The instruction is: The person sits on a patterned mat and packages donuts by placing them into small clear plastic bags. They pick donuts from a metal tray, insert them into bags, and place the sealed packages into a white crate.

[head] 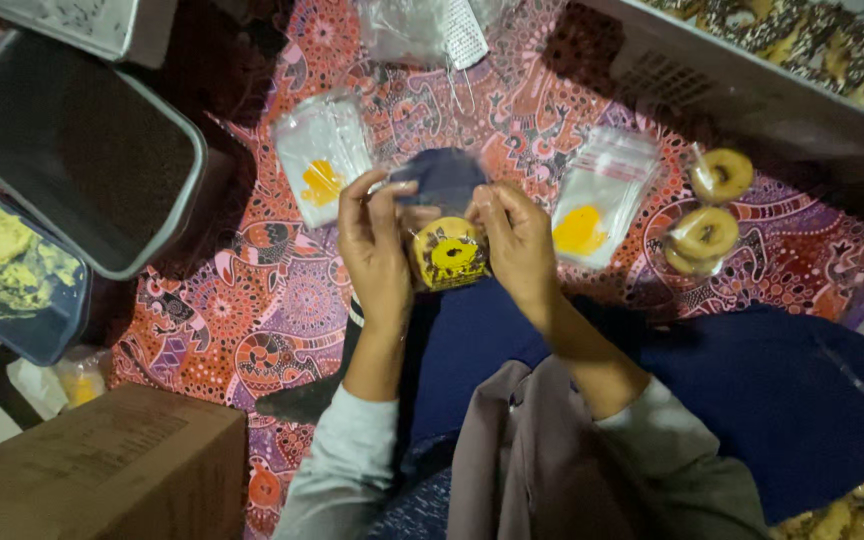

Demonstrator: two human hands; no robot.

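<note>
We look down at a patterned red and pink cloth [282, 300] spread under our work. In the centre of the frame, both our hands hold a small clear plastic bag [445, 215] with a doughnut [450, 255] inside; the bag's front carries a round yellow label with dark marks. Our left hand [374, 245] grips the bag's left edge, fingers curled shut around it, thumb near the top. Our right hand [517, 240] pinches the bag's right edge and upper corner, fingers closed on the plastic. The doughnut sits low in the bag, between the two hands and touching both.

Just left of the hands, above centre, lies a stack of empty clear bags [320, 160], each with a yellow patch. Just right of the hands lies a second stack [597, 200], with a red strip along the top and a yellow round patch. Further right, two bagged doughnuts [712, 205] rest on the cloth, one above the other.

At upper left sits a grey rectangular tub [82, 150], and below it a dark lidded container [12, 270] with yellowish contents. A brown cardboard box [102, 475] fills the lower left corner. A pale tray [752, 90] runs along the upper right edge.
</note>
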